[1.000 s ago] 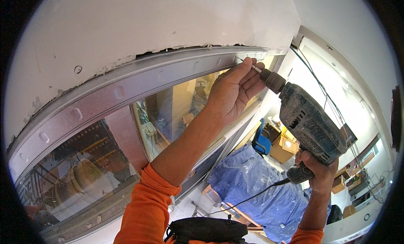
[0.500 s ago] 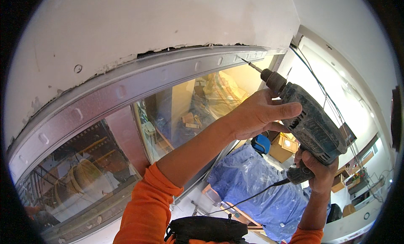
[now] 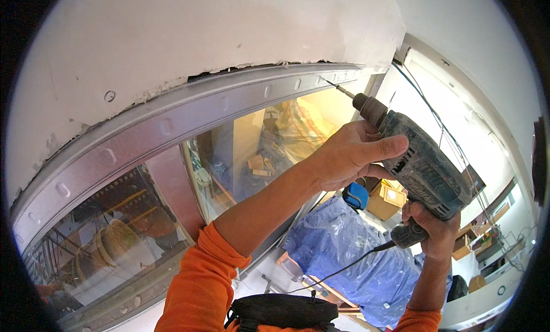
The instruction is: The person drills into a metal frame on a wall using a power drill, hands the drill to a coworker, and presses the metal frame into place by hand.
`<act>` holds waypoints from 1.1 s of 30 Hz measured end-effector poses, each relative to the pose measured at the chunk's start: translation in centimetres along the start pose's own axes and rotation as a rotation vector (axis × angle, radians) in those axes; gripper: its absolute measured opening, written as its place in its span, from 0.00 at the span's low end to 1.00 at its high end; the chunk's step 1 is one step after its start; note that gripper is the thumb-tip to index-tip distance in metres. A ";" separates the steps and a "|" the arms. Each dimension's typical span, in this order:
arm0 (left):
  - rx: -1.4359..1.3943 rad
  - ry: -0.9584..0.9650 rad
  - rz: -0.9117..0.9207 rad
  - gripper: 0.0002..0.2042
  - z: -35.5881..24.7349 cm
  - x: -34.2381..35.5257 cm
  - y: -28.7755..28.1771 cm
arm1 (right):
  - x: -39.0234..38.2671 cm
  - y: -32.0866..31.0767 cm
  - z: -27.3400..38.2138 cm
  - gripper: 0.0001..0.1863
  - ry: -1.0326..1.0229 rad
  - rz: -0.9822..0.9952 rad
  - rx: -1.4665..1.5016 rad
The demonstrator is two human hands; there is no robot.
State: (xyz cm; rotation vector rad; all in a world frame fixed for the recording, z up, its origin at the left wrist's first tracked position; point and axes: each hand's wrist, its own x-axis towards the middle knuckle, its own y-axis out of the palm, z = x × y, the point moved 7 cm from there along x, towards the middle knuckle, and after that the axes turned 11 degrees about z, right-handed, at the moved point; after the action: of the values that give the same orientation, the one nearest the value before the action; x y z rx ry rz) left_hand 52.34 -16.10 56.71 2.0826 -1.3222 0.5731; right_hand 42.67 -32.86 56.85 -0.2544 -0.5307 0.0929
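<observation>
A dusty dark corded power drill (image 3: 427,166) is raised in front of me, tilted so its nose points up and to the left. My right hand (image 3: 435,232) is wrapped around its handle, near where the cord leaves. My left hand (image 3: 358,154) grips the front of the body just behind the chuck (image 3: 369,107), thumb along the side. A thin pointed bit (image 3: 341,88) in the chuck reaches the long grey metal channel (image 3: 217,105) under the wall's edge. Whether the tip touches the metal I cannot tell.
Above the channel runs a white wall (image 3: 200,34) with a broken plaster edge. Glass panes (image 3: 109,234) stand below it. Blue plastic sheeting (image 3: 355,257) covers things beneath the drill, beside a cardboard box (image 3: 385,200). The drill's cord (image 3: 338,273) trails down; loose cables (image 3: 427,100) hang at the right.
The view has shifted very slightly. Both hands and the drill keep nearly the same pose, the bit still at the channel.
</observation>
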 end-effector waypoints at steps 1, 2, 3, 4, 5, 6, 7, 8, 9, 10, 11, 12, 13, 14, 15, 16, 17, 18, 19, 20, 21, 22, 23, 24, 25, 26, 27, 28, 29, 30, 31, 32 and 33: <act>-0.001 -0.003 0.005 0.29 0.0 0.0 0.1 | 0.0 -0.1 0.1 0.24 -0.001 0.000 0.000; 0.000 -0.003 0.006 0.29 0.0 0.0 0.1 | -0.1 -0.1 0.1 0.24 -0.002 0.004 -0.011; 0.000 -0.004 0.007 0.29 0.1 0.1 0.0 | -0.1 -0.2 0.2 0.24 -0.003 0.007 -0.021; -0.002 -0.006 0.007 0.30 0.3 0.2 -0.1 | -0.1 -0.2 0.1 0.24 -0.003 0.006 -0.022; -0.002 -0.006 0.008 0.30 0.4 0.3 -0.1 | -0.1 -0.3 0.0 0.23 -0.003 0.008 -0.013; -0.007 -0.004 0.006 0.30 0.5 0.4 -0.1 | -0.1 -0.3 0.0 0.23 -0.004 0.010 -0.004; -0.009 -0.004 -0.003 0.30 0.5 0.3 -0.2 | 0.0 -0.3 -0.1 0.23 -0.003 0.012 0.000; -0.007 -0.005 -0.006 0.30 0.5 0.2 -0.3 | 0.0 -0.2 -0.2 0.23 -0.012 0.008 0.009; 0.002 -0.003 -0.010 0.30 0.5 0.1 -0.3 | 0.1 -0.2 -0.2 0.23 -0.022 0.003 0.019; 0.009 0.000 -0.011 0.30 0.4 0.0 -0.3 | 0.1 -0.1 -0.2 0.23 -0.021 0.004 0.019; 0.009 -0.001 -0.012 0.30 0.5 0.0 -0.4 | 0.1 -0.1 -0.2 0.23 -0.027 -0.005 0.013; 0.009 -0.003 -0.009 0.30 0.6 0.0 -0.5 | 0.0 -0.2 -0.3 0.23 -0.033 -0.014 0.006; 0.008 -0.005 -0.003 0.30 0.6 0.1 -0.5 | 0.0 -0.2 -0.2 0.23 -0.033 -0.015 0.005; 0.007 -0.005 -0.002 0.30 0.6 0.1 -0.4 | -0.1 -0.3 -0.2 0.24 -0.029 -0.012 -0.007; 0.021 -0.007 -0.006 0.30 0.6 0.1 -0.4 | -0.1 -0.4 -0.2 0.24 -0.024 -0.009 -0.019; 0.036 -0.011 -0.013 0.31 0.6 0.1 -0.5 | -0.1 -0.3 -0.2 0.24 -0.024 -0.009 -0.018; 0.036 -0.012 -0.013 0.31 0.7 0.1 -0.5 | -0.1 -0.2 -0.2 0.24 -0.028 -0.016 -0.010; 0.030 -0.002 -0.005 0.31 0.7 0.2 -0.4 | -0.1 -0.2 -0.1 0.24 -0.031 -0.023 -0.003; 0.027 0.007 -0.001 0.31 0.6 0.2 -0.4 | -0.2 -0.2 -0.1 0.24 -0.031 -0.020 0.000; 0.028 0.007 -0.004 0.31 0.6 0.1 -0.4 | -0.2 -0.2 -0.3 0.24 -0.005 -0.019 -0.008; 0.027 0.003 0.006 0.31 0.6 0.1 -0.5 | -0.2 -0.3 -0.5 0.24 0.021 -0.018 -0.016; 0.024 0.000 0.019 0.31 0.6 0.1 -0.4 | -0.2 -0.4 -0.5 0.24 0.022 -0.018 -0.018; 0.023 0.000 0.019 0.31 0.6 0.1 -0.3 | -0.2 -0.5 -0.5 0.24 0.026 -0.018 -0.021; 0.023 0.001 0.016 0.31 0.5 0.1 -0.2 | -0.2 -0.5 -0.5 0.24 0.030 -0.018 -0.024; 0.025 0.002 0.012 0.31 0.5 0.1 -0.2 | -0.2 -0.6 -0.4 0.24 0.030 -0.018 -0.024; 0.025 0.002 0.012 0.31 0.4 0.2 -0.2 | -0.2 -0.6 -0.2 0.24 0.027 -0.015 -0.050; 0.025 0.008 0.006 0.30 0.4 0.2 -0.2 | -0.2 -0.5 0.0 0.24 0.023 -0.012 -0.076; 0.024 0.013 0.001 0.30 0.3 0.1 -0.2 | -0.1 -0.5 -0.1 0.24 0.024 -0.012 -0.076; 0.024 0.012 0.000 0.30 0.3 0.1 -0.2 | 0.0 -0.4 0.0 0.24 0.015 -0.005 -0.063; 0.022 0.014 0.007 0.30 0.3 0.1 -0.2 | 0.0 -0.3 -0.1 0.24 0.007 0.002 -0.049; 0.020 0.015 0.015 0.30 0.3 0.1 -0.1 | 0.0 -0.4 -0.2 0.24 0.007 0.001 -0.049; 0.020 0.015 0.015 0.30 0.3 0.2 -0.1 | -0.1 -0.5 -0.4 0.24 -0.015 -0.017 -0.037; 0.016 0.020 0.017 0.30 0.2 0.2 0.0 | -0.2 -0.7 -0.4 0.23 -0.037 -0.035 -0.025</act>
State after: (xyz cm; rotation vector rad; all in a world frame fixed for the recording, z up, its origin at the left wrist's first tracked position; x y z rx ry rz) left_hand 52.40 -16.37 56.65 2.0742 -1.3295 0.6124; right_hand 42.73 -33.62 56.59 -0.2683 -0.5732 0.0570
